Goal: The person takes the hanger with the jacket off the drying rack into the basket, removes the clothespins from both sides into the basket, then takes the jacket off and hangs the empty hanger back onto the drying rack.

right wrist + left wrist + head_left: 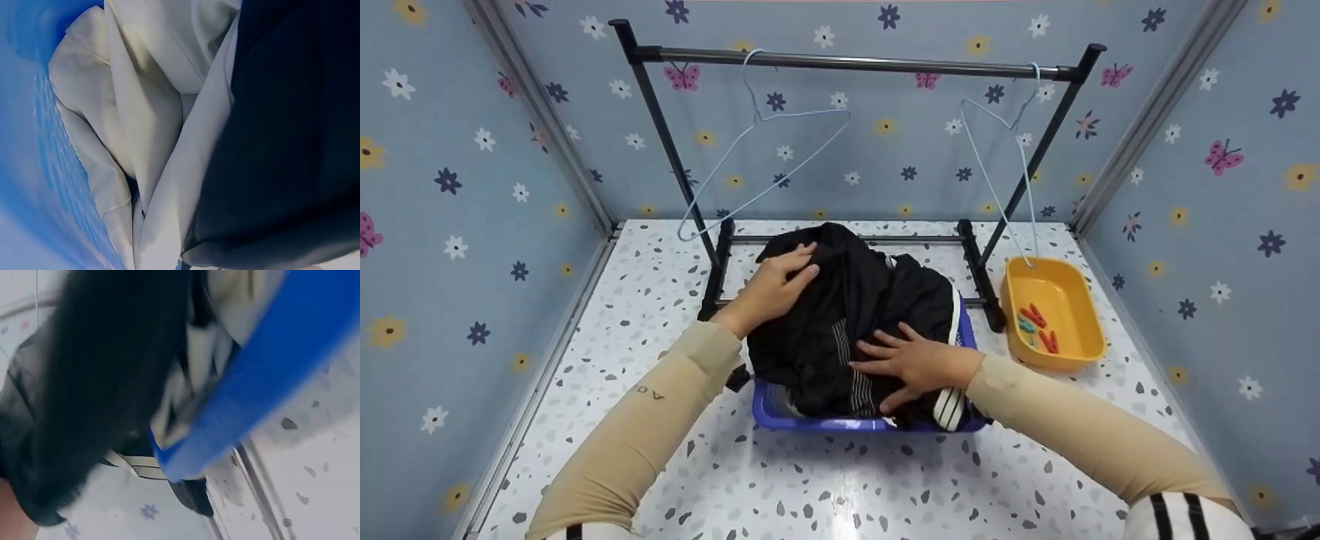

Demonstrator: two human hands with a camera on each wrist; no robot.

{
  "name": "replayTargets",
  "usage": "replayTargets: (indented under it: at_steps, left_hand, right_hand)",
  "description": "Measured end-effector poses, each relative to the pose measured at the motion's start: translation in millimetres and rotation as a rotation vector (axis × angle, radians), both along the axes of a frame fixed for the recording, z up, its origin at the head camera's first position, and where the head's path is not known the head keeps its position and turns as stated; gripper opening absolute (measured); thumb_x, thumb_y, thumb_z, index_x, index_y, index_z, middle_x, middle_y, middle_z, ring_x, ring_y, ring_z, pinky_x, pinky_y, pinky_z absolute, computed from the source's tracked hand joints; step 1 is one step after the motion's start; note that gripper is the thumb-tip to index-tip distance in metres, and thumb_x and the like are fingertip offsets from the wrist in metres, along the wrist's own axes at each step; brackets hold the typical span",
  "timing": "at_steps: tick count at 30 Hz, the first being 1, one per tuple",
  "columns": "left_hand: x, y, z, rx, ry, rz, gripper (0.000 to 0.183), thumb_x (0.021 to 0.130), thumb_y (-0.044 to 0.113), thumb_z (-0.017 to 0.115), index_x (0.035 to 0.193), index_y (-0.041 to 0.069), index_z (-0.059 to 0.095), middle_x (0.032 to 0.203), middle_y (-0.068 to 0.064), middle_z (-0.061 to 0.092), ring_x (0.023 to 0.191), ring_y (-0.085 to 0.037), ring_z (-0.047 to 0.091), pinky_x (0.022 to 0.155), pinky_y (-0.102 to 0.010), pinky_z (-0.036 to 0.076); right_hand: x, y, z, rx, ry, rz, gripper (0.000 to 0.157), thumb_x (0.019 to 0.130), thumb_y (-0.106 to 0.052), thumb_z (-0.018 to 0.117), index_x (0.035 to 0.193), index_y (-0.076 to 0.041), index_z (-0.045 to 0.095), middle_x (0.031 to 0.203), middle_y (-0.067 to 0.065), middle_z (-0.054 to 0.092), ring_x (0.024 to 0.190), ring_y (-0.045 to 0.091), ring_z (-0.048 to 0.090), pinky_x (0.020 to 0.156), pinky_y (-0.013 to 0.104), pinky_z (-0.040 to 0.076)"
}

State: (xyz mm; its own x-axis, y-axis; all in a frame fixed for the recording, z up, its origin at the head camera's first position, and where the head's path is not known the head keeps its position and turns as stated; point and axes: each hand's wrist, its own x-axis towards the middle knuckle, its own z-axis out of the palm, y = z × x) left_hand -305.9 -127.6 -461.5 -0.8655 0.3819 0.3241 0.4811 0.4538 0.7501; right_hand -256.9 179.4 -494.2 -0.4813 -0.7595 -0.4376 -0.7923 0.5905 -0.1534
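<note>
A heap of black clothing (817, 330) with white stripes lies over a blue basket (840, 425). My left hand (774, 289) rests on the heap's upper left part, its fingers extended and the thumb apart. On the heap's lower right, my right hand (922, 365) lies with its fingers spread on the fabric. Pale clothing (152, 112) shows inside the basket in the right wrist view, beside dark cloth (275, 140). In the left wrist view, blurred dark cloth (112, 371) hides most of the left hand.
Behind the basket stands a black clothes rack (855, 60). Two light-blue wire hangers hang from its bar, a left hanger (802, 114) and a right hanger (988, 176). To the right, a yellow basin (1093, 322) holds several red and green clothes pegs (1048, 342). Patterned walls enclose the speckled surface.
</note>
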Motion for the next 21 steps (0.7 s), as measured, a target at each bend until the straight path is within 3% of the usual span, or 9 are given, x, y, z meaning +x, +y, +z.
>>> replayTargets:
  at_steps: [6,10,13,16,18,21]
  left_hand:
    - [13.5,19,8.3,-0.048,0.068,-0.146,0.039,0.114,0.011,0.062,0.148,-0.007,0.067,0.163,-0.031,0.057,0.159,-0.054,0.049,0.134,-0.065,0.039]
    - [21.4,28,11.2,-0.094,0.075,-0.227,0.038,0.115,0.012,0.06,0.147,-0.005,0.07,0.163,-0.032,0.058,0.158,-0.056,0.049,0.135,-0.069,0.036]
    - [28.5,35,12.3,-0.148,0.085,-0.281,0.038,0.115,0.013,0.06,0.147,-0.004,0.07,0.162,-0.03,0.06,0.158,-0.053,0.052,0.135,-0.07,0.036]
    - [35.8,42,12.0,-0.221,0.085,-0.344,0.038,0.117,0.016,0.058,0.147,-0.004,0.071,0.161,-0.028,0.062,0.157,-0.05,0.054,0.135,-0.067,0.037]
    - [40.4,47,10.9,-0.285,0.076,-0.382,0.039,0.118,0.019,0.057,0.146,-0.002,0.072,0.162,-0.026,0.062,0.158,-0.049,0.054,0.136,-0.065,0.037]
    - [45.8,52,7.9,-0.381,0.055,-0.426,0.04,0.119,0.024,0.055,0.147,0.002,0.073,0.164,-0.023,0.061,0.159,-0.05,0.052,0.137,-0.064,0.035]
  right_hand:
    - [0.9,9,13.5,-0.101,-0.014,-0.006,0.082,0.108,-0.059,0.068,0.178,-0.032,0.037,0.189,0.01,0.026,0.176,0.046,0.021,0.14,0.078,0.013]
    - [-3.4,20,25.3,-0.24,-0.036,-0.023,0.07,0.11,-0.051,0.069,0.171,-0.023,0.051,0.181,0.013,0.044,0.172,0.046,0.034,0.14,0.074,0.02]
    - [-11.3,30,33.5,-0.398,-0.016,-0.043,0.052,0.111,-0.039,0.071,0.153,-0.009,0.07,0.162,0.017,0.067,0.156,0.043,0.058,0.133,0.064,0.042]
    - [-20.9,42,41.0,-0.551,0.037,-0.072,0.032,0.11,-0.024,0.073,0.131,-0.001,0.081,0.135,0.019,0.082,0.129,0.039,0.077,0.114,0.057,0.06]
    - [-26.8,49,45.3,-0.615,0.066,-0.103,0.024,0.109,-0.018,0.074,0.121,0.001,0.083,0.123,0.019,0.085,0.116,0.038,0.08,0.105,0.057,0.064]
    - [-33.9,60,48.2,-0.642,0.104,-0.183,0.021,0.108,-0.016,0.074,0.117,0.001,0.084,0.116,0.02,0.085,0.109,0.039,0.081,0.1,0.059,0.063]
